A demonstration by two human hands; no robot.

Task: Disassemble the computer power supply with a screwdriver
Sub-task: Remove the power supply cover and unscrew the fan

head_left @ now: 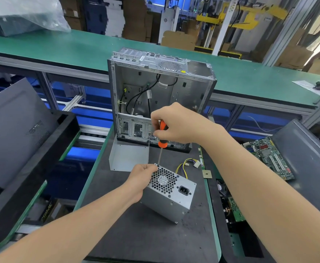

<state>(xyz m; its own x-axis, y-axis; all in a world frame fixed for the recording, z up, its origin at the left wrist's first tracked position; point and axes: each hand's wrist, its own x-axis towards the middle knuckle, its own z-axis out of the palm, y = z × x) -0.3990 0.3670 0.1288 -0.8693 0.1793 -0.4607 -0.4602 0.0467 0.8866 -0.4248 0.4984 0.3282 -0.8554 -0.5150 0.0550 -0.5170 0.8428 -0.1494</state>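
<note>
I am on a corner screw of the grey metal power supply box with the honeycomb fan grille (167,194), which stands tilted on the black mat (129,234) just in front of the open grey computer case (161,88). My left hand (142,181) grips its upper left edge to steady it. My right hand (176,124) is wrapped round the orange-and-black-handled screwdriver (163,136), whose tip sits at the box's far top corner. The screw itself is too small to make out. Next, I reckon, comes firm downward pressure while turning, with the box kept from rocking. By count: one supply, one screwdriver, one case, one loose grey metal panel (129,156), and one yellow-and-black cable bundle (188,164).
</note>
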